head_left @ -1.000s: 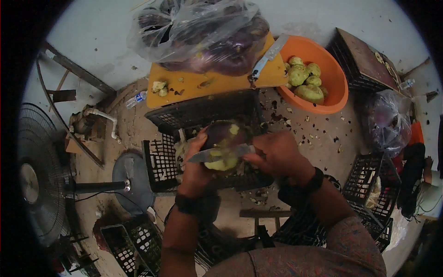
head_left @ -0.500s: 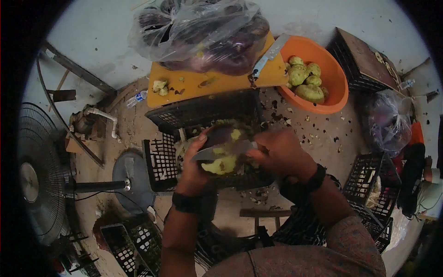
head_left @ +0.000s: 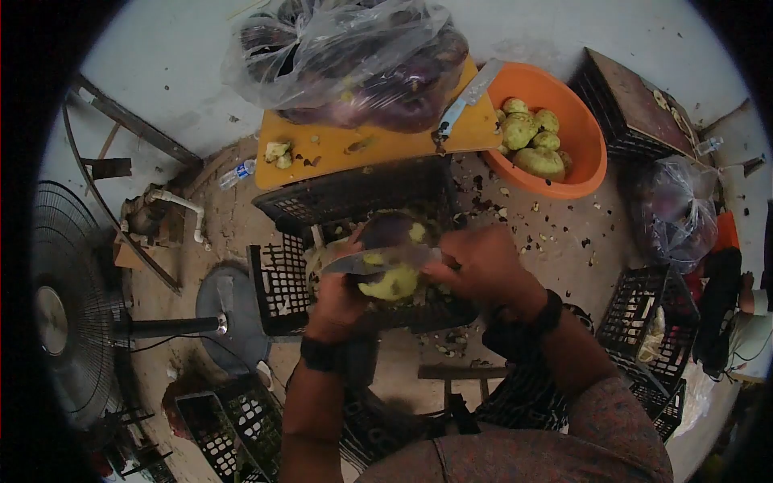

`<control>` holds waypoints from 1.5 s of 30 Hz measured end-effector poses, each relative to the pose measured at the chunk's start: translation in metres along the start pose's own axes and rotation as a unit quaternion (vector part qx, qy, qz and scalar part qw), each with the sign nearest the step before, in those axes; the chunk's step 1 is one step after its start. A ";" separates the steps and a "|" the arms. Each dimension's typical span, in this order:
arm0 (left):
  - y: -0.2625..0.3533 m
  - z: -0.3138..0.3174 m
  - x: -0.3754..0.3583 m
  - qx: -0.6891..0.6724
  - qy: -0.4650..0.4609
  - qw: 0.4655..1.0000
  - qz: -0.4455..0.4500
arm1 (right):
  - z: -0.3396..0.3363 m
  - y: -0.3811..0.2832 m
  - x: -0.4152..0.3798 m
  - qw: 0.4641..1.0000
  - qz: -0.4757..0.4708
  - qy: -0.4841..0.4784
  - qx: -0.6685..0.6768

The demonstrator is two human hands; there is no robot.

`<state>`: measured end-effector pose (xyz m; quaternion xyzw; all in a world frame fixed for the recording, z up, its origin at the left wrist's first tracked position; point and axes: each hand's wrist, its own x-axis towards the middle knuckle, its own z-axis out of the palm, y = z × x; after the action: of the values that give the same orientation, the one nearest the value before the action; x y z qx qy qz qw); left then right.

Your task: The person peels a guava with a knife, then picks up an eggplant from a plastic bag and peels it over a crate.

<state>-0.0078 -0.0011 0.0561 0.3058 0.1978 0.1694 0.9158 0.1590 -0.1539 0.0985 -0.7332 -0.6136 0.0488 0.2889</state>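
My left hand point(head_left: 334, 304) is wrapped round the near left side of a round, dark purple eggplant point(head_left: 394, 283), whose near end is peeled to pale yellow-green. In my right hand point(head_left: 489, 262) is a knife point(head_left: 353, 263), its handle hidden by the fingers and its broad blade lying across the eggplant, pointing left. Blur hides exactly where the edge meets the skin. Both hands are above a black plastic crate point(head_left: 354, 187) with peelings in it.
A bag of eggplants point(head_left: 386, 72) and a second knife point(head_left: 471, 98) lie on a yellow board point(head_left: 322, 153). Peeled eggplants point(head_left: 538, 161) fill part of an orange tub point(head_left: 592, 161). A fan point(head_left: 72, 314) stands at left; more crates point(head_left: 644, 310) are at right. Scraps litter the floor.
The knife blade has shifted slightly left and up across the eggplant. The eggplant has turned a little in my left hand, and my right hand has moved slightly.
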 end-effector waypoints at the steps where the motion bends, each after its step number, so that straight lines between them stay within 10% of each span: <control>1: 0.001 0.005 -0.002 -0.015 -0.004 0.999 -0.028 | 0.000 -0.001 0.000 1.000 0.000 -0.001 0.000; 30: -0.004 0.005 0.007 -0.095 -0.058 0.994 0.012 | 0.012 0.000 -0.003 0.999 0.026 -0.017 0.033; 41: -0.013 0.016 0.015 -0.143 0.106 0.982 -0.057 | 0.019 -0.010 0.009 0.998 0.034 0.025 0.048; 45: -0.017 0.009 0.019 -0.152 -0.017 0.988 0.012 | 0.026 0.003 0.026 0.987 0.036 0.146 -0.057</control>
<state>0.0160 -0.0101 0.0478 0.1682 0.1504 0.2035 0.9527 0.1568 -0.1208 0.0830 -0.7691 -0.5403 -0.0835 0.3309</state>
